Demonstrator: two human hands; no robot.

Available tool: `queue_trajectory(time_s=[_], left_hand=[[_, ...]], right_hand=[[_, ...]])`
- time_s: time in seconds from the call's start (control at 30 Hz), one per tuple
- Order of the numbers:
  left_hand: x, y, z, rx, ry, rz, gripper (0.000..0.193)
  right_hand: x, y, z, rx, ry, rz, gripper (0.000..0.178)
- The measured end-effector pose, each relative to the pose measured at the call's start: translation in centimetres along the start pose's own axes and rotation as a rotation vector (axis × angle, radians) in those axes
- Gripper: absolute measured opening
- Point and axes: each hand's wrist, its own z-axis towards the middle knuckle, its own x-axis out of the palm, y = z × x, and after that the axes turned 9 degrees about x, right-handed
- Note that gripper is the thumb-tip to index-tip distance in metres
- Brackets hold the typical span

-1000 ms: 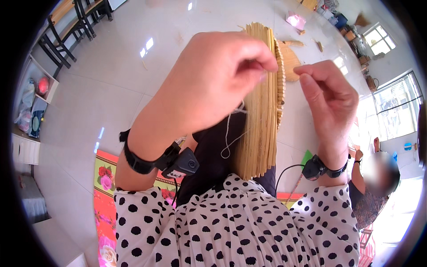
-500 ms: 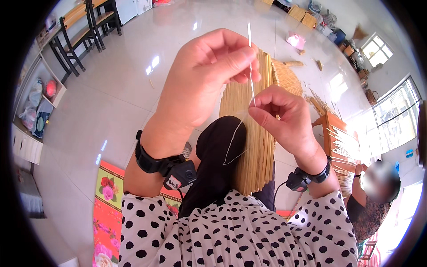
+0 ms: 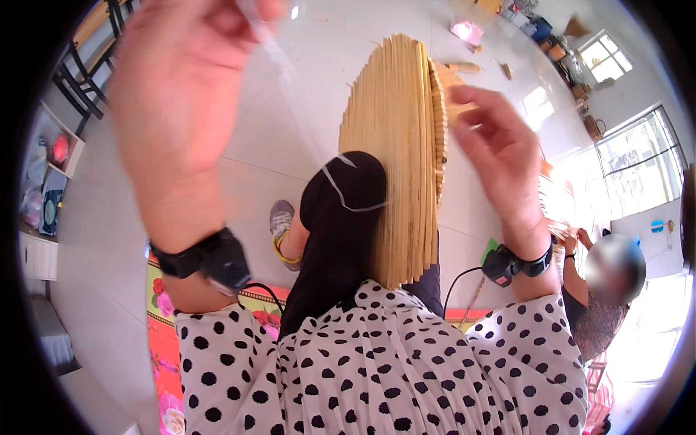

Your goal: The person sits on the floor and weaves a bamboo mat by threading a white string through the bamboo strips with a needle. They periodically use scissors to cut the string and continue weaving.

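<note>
My left hand [image 3: 181, 94], blurred by motion, is raised at the upper left and grips a thin white string [image 3: 293, 90]. The string slants down over my dark-trousered knee, bends, and meets the near part of a panel of straw-coloured stalks [image 3: 395, 138]. This panel stands lengthwise across my lap, its stalks packed side by side, with a row of stalk ends along its right edge. Beside that edge hovers my right hand [image 3: 500, 152], thumb and forefinger apart and the other fingers curled; nothing shows in it.
At the right a person [image 3: 602, 312] handles a bunch of pale stalks [image 3: 557, 199]. Behind the panel lie loose stalk pieces [image 3: 464, 67] and a pink bag [image 3: 466, 31] on the tiled floor. A flowered mat [image 3: 165, 355] lies below, and chairs [image 3: 90, 65] stand at the upper left.
My left hand has swung up and left, drawing the string away from the panel. My right hand has let go of the string and moved right, its fingers parting.
</note>
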Motion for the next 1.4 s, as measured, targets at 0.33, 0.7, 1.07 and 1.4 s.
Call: queue_trajectory(time_s=[0.33, 0.7, 1.07, 1.4], left_hand=[[-2.7, 3.2, -7.8, -0.13, -0.176, 0.325, 0.023], [2.8, 12.3, -11.3, -0.773, 0.235, -0.074, 0.018], [2.5, 13.4, -10.2, -0.805, 0.162, -0.036, 0.024], [4.6, 12.9, -8.1, -0.762, 0.247, -0.249, 0.019]], right_hand=[[0.0, -5.1, -7.8, 0.428, 0.07, -0.016, 0.086], [3.4, -2.6, -6.9, 0.479, 0.044, -0.408, 0.111], [3.7, -2.4, -6.8, 0.529, 0.112, -0.415, 0.095], [3.4, -2.8, -6.8, 0.536, 0.092, -0.262, 0.084]])
